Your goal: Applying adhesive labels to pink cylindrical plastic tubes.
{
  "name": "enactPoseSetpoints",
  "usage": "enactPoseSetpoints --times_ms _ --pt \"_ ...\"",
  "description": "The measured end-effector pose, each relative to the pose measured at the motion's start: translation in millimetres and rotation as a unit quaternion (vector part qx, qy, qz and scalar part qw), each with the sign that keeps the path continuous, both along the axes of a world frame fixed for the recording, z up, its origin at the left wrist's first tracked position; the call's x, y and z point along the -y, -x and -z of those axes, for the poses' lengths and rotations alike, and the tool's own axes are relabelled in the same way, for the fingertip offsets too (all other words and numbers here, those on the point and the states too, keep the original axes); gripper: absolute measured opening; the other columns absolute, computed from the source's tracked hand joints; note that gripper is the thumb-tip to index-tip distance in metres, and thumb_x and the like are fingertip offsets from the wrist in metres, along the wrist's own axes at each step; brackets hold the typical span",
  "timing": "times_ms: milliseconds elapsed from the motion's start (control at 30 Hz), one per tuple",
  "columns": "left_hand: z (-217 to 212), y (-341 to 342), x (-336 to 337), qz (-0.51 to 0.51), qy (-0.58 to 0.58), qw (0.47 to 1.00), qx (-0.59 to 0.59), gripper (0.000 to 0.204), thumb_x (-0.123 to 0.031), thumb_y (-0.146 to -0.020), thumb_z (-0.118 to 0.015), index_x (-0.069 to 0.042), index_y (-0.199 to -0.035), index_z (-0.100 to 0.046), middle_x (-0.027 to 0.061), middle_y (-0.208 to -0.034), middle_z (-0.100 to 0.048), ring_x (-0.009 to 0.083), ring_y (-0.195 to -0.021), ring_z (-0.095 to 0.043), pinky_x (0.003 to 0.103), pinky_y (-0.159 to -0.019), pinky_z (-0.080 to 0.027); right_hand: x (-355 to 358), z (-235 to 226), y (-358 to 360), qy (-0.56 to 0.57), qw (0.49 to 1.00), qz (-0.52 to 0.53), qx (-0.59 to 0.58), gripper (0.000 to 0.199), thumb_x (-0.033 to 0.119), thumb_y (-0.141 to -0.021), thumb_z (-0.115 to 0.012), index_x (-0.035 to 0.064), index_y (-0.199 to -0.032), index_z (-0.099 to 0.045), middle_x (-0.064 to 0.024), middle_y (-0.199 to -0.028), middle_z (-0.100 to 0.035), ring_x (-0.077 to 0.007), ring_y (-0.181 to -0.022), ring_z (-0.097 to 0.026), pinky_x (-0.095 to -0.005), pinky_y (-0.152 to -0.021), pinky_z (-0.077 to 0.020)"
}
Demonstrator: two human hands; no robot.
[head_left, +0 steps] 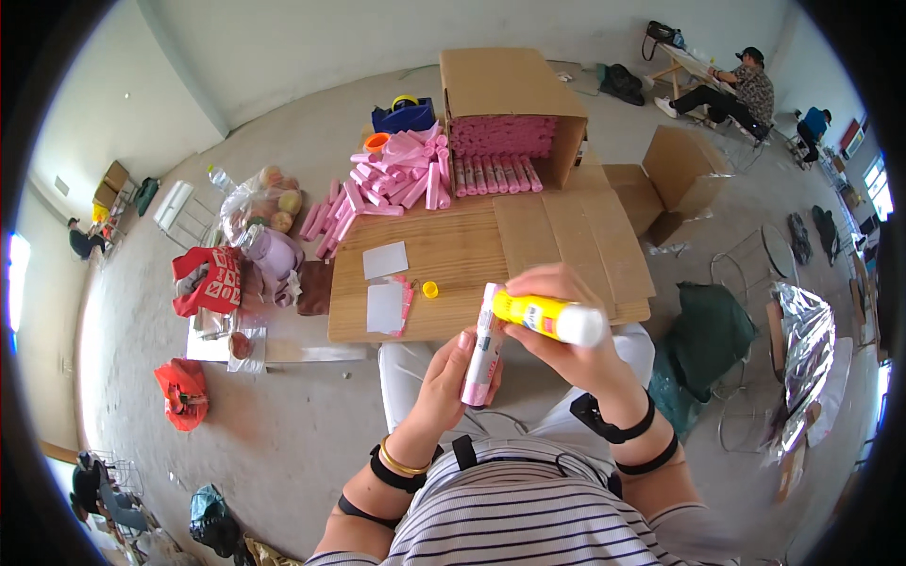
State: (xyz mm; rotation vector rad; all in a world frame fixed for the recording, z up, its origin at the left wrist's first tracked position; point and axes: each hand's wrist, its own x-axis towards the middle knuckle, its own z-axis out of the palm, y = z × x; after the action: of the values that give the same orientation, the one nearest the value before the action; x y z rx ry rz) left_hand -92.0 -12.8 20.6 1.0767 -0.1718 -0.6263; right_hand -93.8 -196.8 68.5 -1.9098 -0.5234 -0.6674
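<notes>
My left hand (447, 375) is closed around a slim pink tube-like pack (482, 360) with a pale label, held tilted above my lap at the table's near edge. My right hand (587, 366) grips a yellow glue stick (534, 314) with a white base. The glue stick's yellow end meets the upper end of the pink pack; whether it touches is hard to tell. A small round yellow cap (430, 290) lies on the wooden table (453, 250), near two white stacks of paper (385, 259) and a pink printed strip (409, 304).
A cardboard box (510, 80) on its side holds rows of pink packs. Left of it lie a heap of pink packs (394, 174) and a blue tape dispenser (404, 117). Flattened cardboard (566, 231) covers the table's right side. Bags stand at left; another person (750, 90) sits far right.
</notes>
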Motion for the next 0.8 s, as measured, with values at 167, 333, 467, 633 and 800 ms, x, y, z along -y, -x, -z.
enactPoseSetpoints --times_ms 167,333,467,633,800 --pt "-5 -2 -1 0.038 0.047 0.998 0.028 0.068 -0.05 -0.1 -0.027 0.006 -0.135 -0.037 0.0055 -0.063 -0.05 0.0104 -0.047 -0.041 0.023 -0.045 -0.033 38 42 -39 -0.23 0.959 0.135 -0.094 0.023 0.012 -0.087 -0.067 0.0013 -0.105 -0.058 -0.0056 -0.095 -0.063 -0.0103 -0.081 -0.06 -0.0241 -0.069 -0.0481" --pt "2 -6 -11 0.025 0.106 0.994 -0.004 0.07 -0.051 -0.099 -0.026 0.007 -0.137 -0.034 0.0049 -0.065 -0.049 0.0108 -0.047 -0.041 0.024 -0.044 -0.033 37 126 -68 -0.118 0.949 0.099 -0.274 0.025 0.019 -0.084 -0.07 0.0022 -0.1 -0.06 -0.0038 -0.087 -0.064 -0.0087 -0.076 -0.06 -0.0257 -0.066 -0.0482" --pt "5 -12 -13 0.021 0.122 0.992 -0.024 0.07 -0.052 -0.099 -0.026 0.005 -0.138 -0.033 0.0054 -0.067 -0.052 0.0112 -0.049 -0.043 0.023 -0.044 -0.034 29 210 -93 -0.07 0.936 0.107 -0.328 0.03 0.02 -0.08 -0.074 0.0016 -0.099 -0.06 -0.0077 -0.085 -0.066 -0.0149 -0.074 -0.063 -0.0297 -0.066 -0.05" --pt "7 -24 -16 0.005 0.11 0.993 -0.042 0.068 -0.051 -0.099 -0.025 0.004 -0.139 -0.032 0.007 -0.072 -0.055 0.0117 -0.05 -0.045 0.023 -0.046 -0.036 21 261 -117 0.057 0.923 0.17 -0.342 0.034 0.016 -0.074 -0.074 0.0019 -0.102 -0.06 -0.017 -0.091 -0.066 -0.0348 -0.08 -0.064 -0.0422 -0.07 -0.0508" --pt "14 -37 -19 -0.006 0.092 0.995 -0.036 0.067 -0.05 -0.1 -0.025 0.003 -0.14 -0.032 0.0078 -0.075 -0.056 0.0122 -0.051 -0.047 0.023 -0.048 -0.037 12 270 -142 0.072 0.921 0.184 -0.336 0.035 0.016 -0.074 -0.074 0.0037 -0.103 -0.059 -0.0157 -0.089 -0.064 -0.0343 -0.082 -0.063 -0.0427 -0.071 -0.0508"
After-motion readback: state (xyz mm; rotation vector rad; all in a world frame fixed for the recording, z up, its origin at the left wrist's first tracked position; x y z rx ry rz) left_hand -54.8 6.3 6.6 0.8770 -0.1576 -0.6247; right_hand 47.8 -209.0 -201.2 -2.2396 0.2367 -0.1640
